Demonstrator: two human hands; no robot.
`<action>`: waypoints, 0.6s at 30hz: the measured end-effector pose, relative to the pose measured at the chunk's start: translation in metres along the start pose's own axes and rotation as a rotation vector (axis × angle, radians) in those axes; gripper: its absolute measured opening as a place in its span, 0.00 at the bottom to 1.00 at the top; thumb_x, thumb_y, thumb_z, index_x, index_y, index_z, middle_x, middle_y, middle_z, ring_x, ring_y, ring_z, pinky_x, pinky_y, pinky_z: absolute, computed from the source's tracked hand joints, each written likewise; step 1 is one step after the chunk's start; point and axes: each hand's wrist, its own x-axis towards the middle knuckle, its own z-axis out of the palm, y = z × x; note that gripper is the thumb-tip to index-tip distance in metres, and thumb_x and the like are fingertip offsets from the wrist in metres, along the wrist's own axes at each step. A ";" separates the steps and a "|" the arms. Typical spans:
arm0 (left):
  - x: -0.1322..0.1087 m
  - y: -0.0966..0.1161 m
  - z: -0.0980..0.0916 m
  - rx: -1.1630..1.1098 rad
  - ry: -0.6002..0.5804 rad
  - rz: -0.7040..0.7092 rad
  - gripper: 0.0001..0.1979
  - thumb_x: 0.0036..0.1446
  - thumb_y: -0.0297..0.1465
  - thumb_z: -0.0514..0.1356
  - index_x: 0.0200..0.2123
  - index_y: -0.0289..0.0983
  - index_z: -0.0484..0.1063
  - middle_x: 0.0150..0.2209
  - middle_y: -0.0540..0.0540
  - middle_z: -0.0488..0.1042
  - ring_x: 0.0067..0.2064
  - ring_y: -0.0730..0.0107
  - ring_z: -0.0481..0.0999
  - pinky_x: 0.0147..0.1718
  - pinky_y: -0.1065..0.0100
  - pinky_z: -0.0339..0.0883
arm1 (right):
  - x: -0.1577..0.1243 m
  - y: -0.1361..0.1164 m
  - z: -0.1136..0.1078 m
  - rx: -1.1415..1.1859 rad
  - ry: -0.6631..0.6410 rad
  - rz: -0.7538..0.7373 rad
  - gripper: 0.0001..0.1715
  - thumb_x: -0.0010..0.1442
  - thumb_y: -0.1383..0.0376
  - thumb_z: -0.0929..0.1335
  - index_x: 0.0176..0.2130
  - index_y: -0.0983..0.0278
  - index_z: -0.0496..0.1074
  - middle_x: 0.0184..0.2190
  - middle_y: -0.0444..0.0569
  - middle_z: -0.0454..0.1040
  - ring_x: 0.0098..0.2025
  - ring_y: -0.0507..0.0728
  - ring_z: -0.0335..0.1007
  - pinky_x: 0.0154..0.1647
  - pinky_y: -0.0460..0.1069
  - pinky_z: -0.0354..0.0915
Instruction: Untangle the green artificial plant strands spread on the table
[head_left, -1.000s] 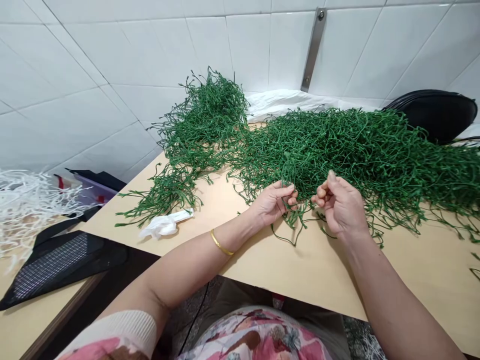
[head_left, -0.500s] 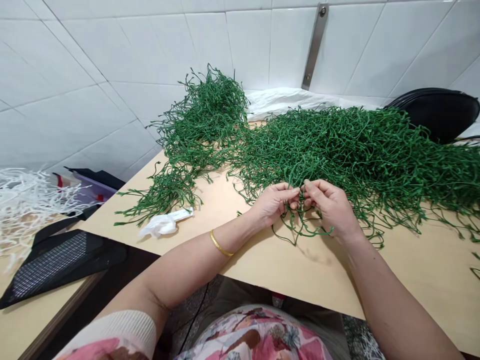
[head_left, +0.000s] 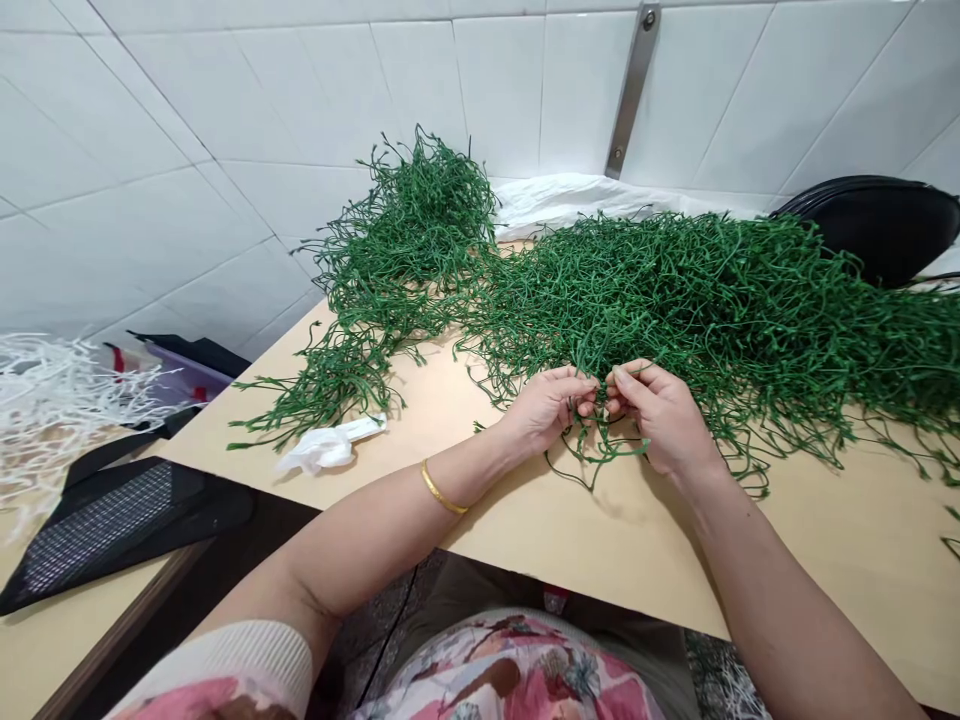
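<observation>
Both grips are closed in a small pinch: the left hand [head_left: 547, 408] and the right hand [head_left: 664, 418] almost touch, and their fingertips seem to hold loose thin green strands [head_left: 600, 450]. A pale wooden bench [head_left: 600, 540] stands against a white tiled wall [head_left: 225, 100] at 12 o'clock. A large tangled mass of thin green vine strands [head_left: 712, 300] lies from 12 to 3 o'clock of the hands, and a smaller green tangled heap [head_left: 420, 220] lies at 11 o'clock. A crumpled white tissue [head_left: 322, 447] lies at 9 o'clock. In my judgement, a hard pull could tighten the knots or snap a thin stem. Compared with the earlier frame, the right hand is closer to the left, and its fingers are no longer spread.
</observation>
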 end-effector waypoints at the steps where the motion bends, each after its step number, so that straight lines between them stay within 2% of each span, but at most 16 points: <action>1: -0.001 0.000 0.000 0.014 0.008 0.020 0.08 0.39 0.25 0.63 0.21 0.32 0.64 0.19 0.52 0.65 0.19 0.82 0.63 0.22 0.75 0.57 | -0.001 0.000 0.000 -0.068 -0.016 -0.040 0.14 0.45 0.57 0.70 0.25 0.65 0.67 0.20 0.40 0.66 0.20 0.46 0.59 0.21 0.43 0.56; 5: -0.002 0.000 0.000 0.141 0.025 0.103 0.07 0.41 0.26 0.62 0.20 0.33 0.64 0.17 0.52 0.64 0.19 0.81 0.63 0.21 0.75 0.56 | -0.003 0.000 -0.001 -0.303 -0.051 -0.186 0.11 0.48 0.59 0.69 0.25 0.65 0.68 0.18 0.41 0.65 0.21 0.48 0.59 0.22 0.45 0.57; 9: -0.006 0.001 0.003 0.317 0.070 0.175 0.07 0.43 0.27 0.62 0.19 0.33 0.65 0.15 0.52 0.64 0.19 0.80 0.62 0.21 0.75 0.54 | -0.004 0.002 -0.001 -0.517 0.021 -0.278 0.08 0.50 0.63 0.66 0.24 0.65 0.69 0.20 0.44 0.67 0.23 0.50 0.60 0.24 0.46 0.56; 11: -0.008 0.001 0.006 0.386 0.097 0.220 0.08 0.43 0.26 0.61 0.18 0.33 0.65 0.14 0.52 0.63 0.19 0.81 0.62 0.20 0.75 0.53 | -0.004 0.003 0.000 -0.547 0.062 -0.277 0.08 0.49 0.64 0.66 0.21 0.64 0.68 0.18 0.43 0.66 0.21 0.49 0.58 0.23 0.46 0.55; 13: -0.010 0.002 0.008 0.413 0.109 0.270 0.08 0.43 0.26 0.61 0.17 0.33 0.65 0.15 0.53 0.63 0.19 0.81 0.61 0.21 0.75 0.53 | -0.003 0.004 0.001 -0.447 0.069 -0.194 0.08 0.47 0.64 0.67 0.20 0.64 0.67 0.16 0.42 0.65 0.20 0.49 0.57 0.21 0.45 0.54; 18: -0.006 0.001 0.005 0.273 0.102 0.286 0.07 0.43 0.27 0.62 0.19 0.34 0.66 0.17 0.53 0.64 0.21 0.81 0.63 0.23 0.75 0.56 | 0.003 0.002 0.002 0.155 0.024 0.100 0.09 0.40 0.65 0.70 0.24 0.66 0.67 0.18 0.41 0.67 0.19 0.47 0.61 0.21 0.43 0.59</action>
